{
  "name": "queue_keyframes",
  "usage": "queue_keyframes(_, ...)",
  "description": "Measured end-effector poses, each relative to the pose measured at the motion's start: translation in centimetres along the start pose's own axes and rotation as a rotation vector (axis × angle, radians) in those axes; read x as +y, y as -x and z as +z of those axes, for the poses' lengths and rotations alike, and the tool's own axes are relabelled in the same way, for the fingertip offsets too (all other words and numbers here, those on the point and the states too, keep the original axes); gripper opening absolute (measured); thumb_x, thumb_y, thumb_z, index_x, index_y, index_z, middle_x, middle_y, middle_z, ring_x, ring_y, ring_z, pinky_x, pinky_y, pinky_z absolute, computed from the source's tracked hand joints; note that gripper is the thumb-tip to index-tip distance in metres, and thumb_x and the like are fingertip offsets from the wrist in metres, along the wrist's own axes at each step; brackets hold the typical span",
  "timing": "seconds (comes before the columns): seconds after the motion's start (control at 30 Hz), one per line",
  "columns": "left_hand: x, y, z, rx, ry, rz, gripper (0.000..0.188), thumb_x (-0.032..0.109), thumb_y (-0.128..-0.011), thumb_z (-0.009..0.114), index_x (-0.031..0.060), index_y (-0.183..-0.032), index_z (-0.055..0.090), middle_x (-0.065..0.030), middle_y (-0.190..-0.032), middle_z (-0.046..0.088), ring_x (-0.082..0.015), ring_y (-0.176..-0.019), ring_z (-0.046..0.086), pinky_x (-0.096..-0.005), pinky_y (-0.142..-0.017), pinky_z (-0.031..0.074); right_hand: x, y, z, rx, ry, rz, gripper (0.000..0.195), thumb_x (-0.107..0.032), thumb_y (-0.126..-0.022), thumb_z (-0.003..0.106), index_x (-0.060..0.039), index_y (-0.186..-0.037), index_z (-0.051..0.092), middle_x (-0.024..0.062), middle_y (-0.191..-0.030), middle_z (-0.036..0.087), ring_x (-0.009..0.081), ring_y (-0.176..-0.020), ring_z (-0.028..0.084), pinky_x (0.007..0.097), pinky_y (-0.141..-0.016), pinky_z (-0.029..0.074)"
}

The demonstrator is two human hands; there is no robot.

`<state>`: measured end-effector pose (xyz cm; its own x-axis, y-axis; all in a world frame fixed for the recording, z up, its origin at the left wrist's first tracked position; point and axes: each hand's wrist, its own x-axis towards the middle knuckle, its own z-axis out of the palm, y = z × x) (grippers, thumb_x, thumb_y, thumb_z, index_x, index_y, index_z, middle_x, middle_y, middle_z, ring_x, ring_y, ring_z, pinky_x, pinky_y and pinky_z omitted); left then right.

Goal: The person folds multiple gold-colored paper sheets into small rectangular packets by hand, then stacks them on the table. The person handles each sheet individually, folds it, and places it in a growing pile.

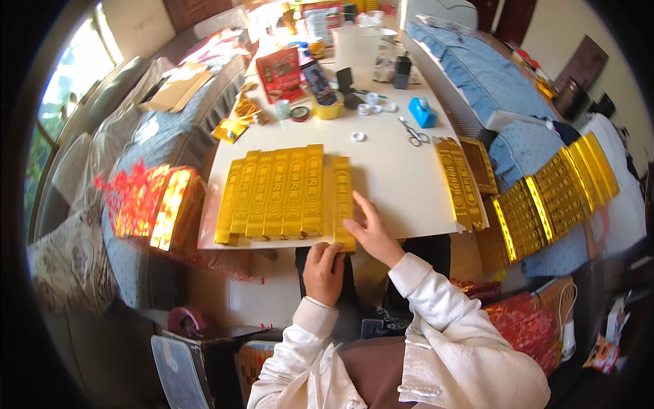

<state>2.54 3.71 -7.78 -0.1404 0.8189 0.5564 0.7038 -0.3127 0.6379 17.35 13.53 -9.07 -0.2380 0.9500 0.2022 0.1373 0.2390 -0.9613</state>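
Note:
A single long gold embossed cardboard box (342, 199) lies at the near edge of the table, its near end jutting slightly over it. My left hand (323, 271) pinches that near end between curled fingers and thumb. Along its right side my right hand (372, 231) holds the box, thumb near the top face and index finger stretched along the edge. Just left, separated by a narrow gap, several similar gold boxes (276, 194) lie side by side in a row. What is inside the boxes is hidden.
More gold embossed pieces (460, 184) lie at the table's (393, 204) right edge. Scissors (414, 132), a blue tape dispenser (422, 112) and a small white tape roll (358, 136) lie farther back. A phone (320, 82) leans in a yellow tape roll. Gold sheets (557, 194) stand off to the right.

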Motion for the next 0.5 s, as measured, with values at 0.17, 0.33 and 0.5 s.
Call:
queue_keyframes(0.17, 0.3, -3.1, 0.4, 0.008, -0.096, -0.044, 0.023, 0.004, -0.088, 0.074, 0.0075, -0.110, 0.069, -0.0119, -0.095, 0.065, -0.0329, -0.088, 0.066, -0.0417, -0.075, 0.054, -2.4, -2.7, -1.4, -0.079, -0.214, 0.022, 0.075, -0.019, -0.101, 0.070, -0.0019, -0.161, 0.030, 0.0221, -0.156, 0.045, 0.0285, -0.139, 0.050, 0.0383, -0.110, 0.047)
queue_keyframes(0.33, 0.3, -3.2, -0.3, -0.044, -0.122, 0.173, 0.024, 0.006, -0.084, 0.074, 0.0099, -0.108, 0.073, -0.0093, -0.113, 0.071, -0.0328, -0.111, 0.064, -0.0457, -0.098, 0.048, -1.9, -3.6, -11.5, 0.514, 0.750, -0.223, 0.074, -0.022, -0.087, 0.081, 0.0001, -0.148, 0.045, 0.0220, -0.143, 0.054, 0.0403, -0.134, 0.048, 0.0494, -0.114, 0.039)
queue_keyframes(0.5, 0.3, -3.8, 1.3, -0.186, -0.304, 0.367, 0.027, 0.017, -0.086, 0.071, 0.0128, -0.113, 0.074, -0.0064, -0.136, 0.066, -0.0321, -0.144, 0.048, -0.0517, -0.121, 0.031, -1.0, -1.2, -19.7, 0.590, 1.265, 0.412, 0.101, -0.054, -0.082, 0.081, 0.0035, -0.154, 0.038, 0.0255, -0.152, 0.047, 0.0412, -0.143, 0.041, 0.0551, -0.119, 0.030)
